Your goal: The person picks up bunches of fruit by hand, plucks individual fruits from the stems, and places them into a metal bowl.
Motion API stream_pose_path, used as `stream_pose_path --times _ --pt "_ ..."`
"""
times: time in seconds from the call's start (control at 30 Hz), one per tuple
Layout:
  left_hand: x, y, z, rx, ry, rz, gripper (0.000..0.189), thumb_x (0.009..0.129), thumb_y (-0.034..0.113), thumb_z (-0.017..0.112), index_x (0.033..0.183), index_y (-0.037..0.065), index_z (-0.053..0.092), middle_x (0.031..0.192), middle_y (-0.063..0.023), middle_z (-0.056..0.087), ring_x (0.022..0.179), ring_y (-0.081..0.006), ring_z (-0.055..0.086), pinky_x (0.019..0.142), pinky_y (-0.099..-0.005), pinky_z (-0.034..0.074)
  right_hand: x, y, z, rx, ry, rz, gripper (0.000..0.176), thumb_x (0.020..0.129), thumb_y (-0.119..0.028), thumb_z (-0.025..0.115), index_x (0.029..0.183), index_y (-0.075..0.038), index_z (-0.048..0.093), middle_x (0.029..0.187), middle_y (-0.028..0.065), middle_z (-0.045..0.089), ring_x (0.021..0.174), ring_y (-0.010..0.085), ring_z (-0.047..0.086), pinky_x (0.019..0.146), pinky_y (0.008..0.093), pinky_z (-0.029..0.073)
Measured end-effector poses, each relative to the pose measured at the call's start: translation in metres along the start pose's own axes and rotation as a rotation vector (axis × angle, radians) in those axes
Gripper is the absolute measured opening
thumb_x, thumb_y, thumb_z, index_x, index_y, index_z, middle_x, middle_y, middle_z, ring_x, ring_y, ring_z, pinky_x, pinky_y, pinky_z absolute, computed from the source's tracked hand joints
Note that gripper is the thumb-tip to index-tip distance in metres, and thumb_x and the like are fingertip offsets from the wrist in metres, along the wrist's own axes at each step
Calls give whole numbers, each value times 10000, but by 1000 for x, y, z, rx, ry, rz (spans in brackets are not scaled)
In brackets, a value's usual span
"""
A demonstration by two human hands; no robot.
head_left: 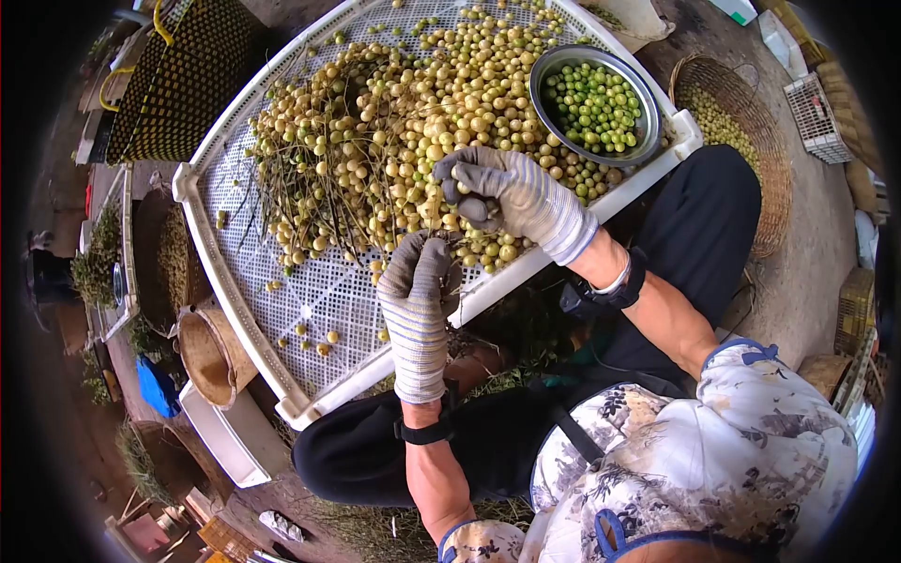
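Left hand: your left hand (433, 258) has its gloved fingertips drawn close at the stems (305, 192); you can't tell what they pinch.
Right hand: your right hand (479, 192) is curled, gripping a pale fruit (461, 186).
Fruit pile: your yellowish fruits (469, 113) lie on the mesh tray (225, 202).
Bowl: green fruits (593, 105) fill your metal bowl (648, 141).

Left hand (419, 314) and right hand (526, 192) curl close together, apparently pinching.

A white mesh tray (352, 314) carries fruit (479, 84), metal bowl (649, 114).
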State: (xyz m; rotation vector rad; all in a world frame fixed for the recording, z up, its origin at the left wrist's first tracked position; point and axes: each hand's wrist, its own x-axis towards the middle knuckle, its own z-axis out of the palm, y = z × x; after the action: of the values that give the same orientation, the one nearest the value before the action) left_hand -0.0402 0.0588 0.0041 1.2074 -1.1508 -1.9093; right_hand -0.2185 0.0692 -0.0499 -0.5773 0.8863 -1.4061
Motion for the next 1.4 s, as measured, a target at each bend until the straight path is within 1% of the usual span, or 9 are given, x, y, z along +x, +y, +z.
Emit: stream_pose_path --times 0.13,0.27,0.43,0.67,0.83,1.1,1.27,1.33,1.4 --pt "2 -1 -8 -94 -97 13 190 953 257 579 837 108 555 586 75 427 469 -13 336 423 -184 216 0 -9 -6 -274 -129 -73 500 965 -487 536 1258 -91 620 973 19 646 777 32 594 640 181 482" --pt "1 1 -8 -17 -127 -22 183 938 240 591 910 59 586 587 55 408 438 -28 293 404 -188 218 1 -3 3 -194 -248 -36 590 898 -577 587 1184 -65 652 967 9 652 778 27 603 588 166 455" --pt "0 -2 -20 -65 -125 -38 176 923 226 613 930 50 606 595 77 416 444 -25 332 404 -191 243 -13 -26 2 -140 -333 162 711 774 -611 717 1180 -31 654 784 -7 637 563 38 517 457 171 328" --pt "5 4 -16 161 -41 -76 177 926 199 590 940 28 637 572 79 420 437 -17 338 407 -190 232 -12 -14 0 -158 -376 203 474 796 -369 803 1122 -51 675 729 -22 611 535 36 482 471 181 352" --pt "8 -11 -8 130 -33 -117 140 914 201 610 855 78 645 579 59 494 436 -15 369 414 -187 249 -7 4 0 -97 -103 152 342 849 -240 769 1093 -31 654 825 14 665 620 51 564 518 189 424" --pt "8 -12 -13 -208 -23 -132 123 908 183 619 870 68 640 571 56 481 417 -31 382 387 -182 252 15 8 -14 340 -219 -3 235 904 -175 691 1111 -76 642 847 40 635 596 84 523 486 204 355" --pt "3 -11 -19 -285 79 -130 209 952 225 528 880 48 614 573 60 393 434 -39 296 401 -210 208 23 -39 -8 -135 157 -134 233 938 -194 651 1093 -20 646 826 33 679 612 67 584 487 187 422" --pt "7 -20 -33 -469 22 -130 243 973 246 512 946 21 598 574 76 331 442 -42 264 399 -212 194 41 -63 -9 -843 278 -403 368 920 -266 678 1193 -24 631 1027 107 688 840 167 678 718 278 540" --pt "4 -21 -35 -526 69 -121 258 978 262 514 967 18 596 574 75 334 441 -40 264 396 -215 187 59 -71 -7 -1571 335 -822 310 887 -254 691 1134 -66 680 1044 121 699 953 285 657 875 398 520"
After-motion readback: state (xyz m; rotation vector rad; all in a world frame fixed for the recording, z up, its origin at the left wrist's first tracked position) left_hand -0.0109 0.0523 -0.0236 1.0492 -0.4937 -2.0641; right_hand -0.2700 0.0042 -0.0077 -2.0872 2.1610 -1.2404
